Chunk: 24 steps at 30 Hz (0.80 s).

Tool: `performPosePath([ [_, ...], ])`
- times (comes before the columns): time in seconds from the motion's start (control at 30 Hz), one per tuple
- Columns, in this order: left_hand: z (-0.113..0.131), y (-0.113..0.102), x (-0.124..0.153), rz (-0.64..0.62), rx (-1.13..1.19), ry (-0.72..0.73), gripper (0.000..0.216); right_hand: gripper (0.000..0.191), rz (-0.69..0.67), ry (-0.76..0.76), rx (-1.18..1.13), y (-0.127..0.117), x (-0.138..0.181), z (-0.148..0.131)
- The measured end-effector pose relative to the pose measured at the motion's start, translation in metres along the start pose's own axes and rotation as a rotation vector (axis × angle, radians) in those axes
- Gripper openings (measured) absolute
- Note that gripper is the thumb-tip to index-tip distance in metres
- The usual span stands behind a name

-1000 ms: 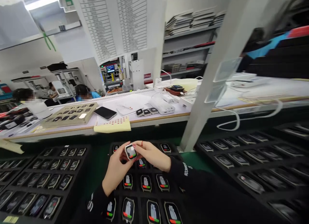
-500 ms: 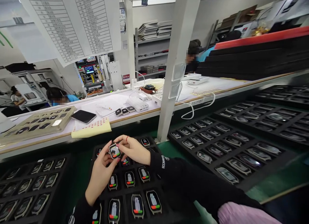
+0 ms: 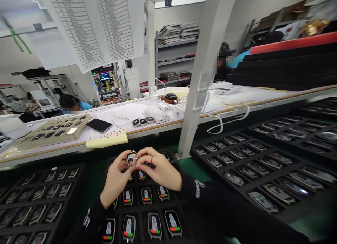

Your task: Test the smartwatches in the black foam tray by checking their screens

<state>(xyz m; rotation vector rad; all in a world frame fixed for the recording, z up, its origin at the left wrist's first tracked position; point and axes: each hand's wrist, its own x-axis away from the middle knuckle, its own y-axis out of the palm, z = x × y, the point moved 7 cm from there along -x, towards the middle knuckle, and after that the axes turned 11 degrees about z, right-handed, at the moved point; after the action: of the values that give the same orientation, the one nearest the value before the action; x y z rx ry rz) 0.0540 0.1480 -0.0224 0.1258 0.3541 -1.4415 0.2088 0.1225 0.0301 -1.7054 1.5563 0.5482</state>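
Observation:
Between my two hands is a smartwatch case without a strap, its lit screen tilted up toward me. My left hand grips it by the left side with curled fingers and thumb. My right hand is closed at the case's right edge, fingertips pinched against it. Below both hands lies a black foam tray with several watch cases in its slots. Their screens show white text with a red and green bar, as on the watch case at the front.
More black trays of watch cases stand at the left and right. A white post rises from the bench. On the shelf are a phone, a beige tray and a white charger. Other people sit behind.
My view has shifted, so the scene sits further right. The right hand's fingers have moved from the top of the watch case to its right edge, and the case is turned slightly.

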Motion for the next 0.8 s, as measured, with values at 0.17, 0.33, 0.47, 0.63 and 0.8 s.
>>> performPosePath([
  [0.17, 0.036, -0.030, -0.042, 0.215, -0.078, 0.241, 0.049, 0.018, -0.204, 0.014, -0.125, 0.003, 0.018, -0.022],
  [0.33, 0.070, -0.046, -0.092, 0.230, -0.043, 0.455, 0.046, 0.017, -0.245, 0.095, -0.123, 0.004, 0.027, -0.021],
  [0.47, 0.080, -0.049, -0.117, 0.217, -0.053, 0.493, 0.045, 0.016, -0.259, 0.099, -0.104, 0.004, 0.029, -0.021],
  [0.63, 0.083, -0.046, -0.123, 0.190, -0.045, 0.498, 0.047, 0.018, -0.265, 0.080, -0.062, 0.000, 0.030, -0.022],
  [0.8, 0.086, -0.037, -0.112, 0.158, -0.048, 0.474, 0.046, 0.020, -0.199, 0.056, 0.021, -0.007, 0.022, -0.018],
])
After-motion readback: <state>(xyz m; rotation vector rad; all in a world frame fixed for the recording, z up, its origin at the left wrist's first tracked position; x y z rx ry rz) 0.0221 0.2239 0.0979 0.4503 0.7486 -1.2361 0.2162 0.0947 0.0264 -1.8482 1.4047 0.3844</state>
